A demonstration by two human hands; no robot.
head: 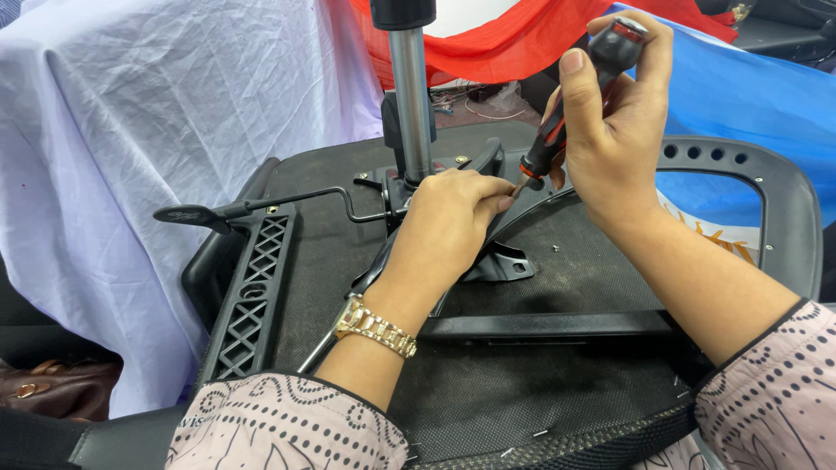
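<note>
An upturned black office chair seat [540, 287] lies before me, its metal gas-lift column [411, 96] standing up from the mechanism plate. My right hand [614, 113] grips a black and red screwdriver [570, 100], its tip angled down at a spot on the plate. My left hand [453, 218], a gold watch on the wrist, rests closed on the plate beside the tip, fingers pinched around the shaft's end; whatever sits under them is hidden.
A black adjustment lever [261, 207] sticks out to the left above a lattice armrest part [252, 296]. A curved black frame piece [766, 191] arcs on the right. White, red and blue cloths hang behind. A brown bag [57, 387] sits lower left.
</note>
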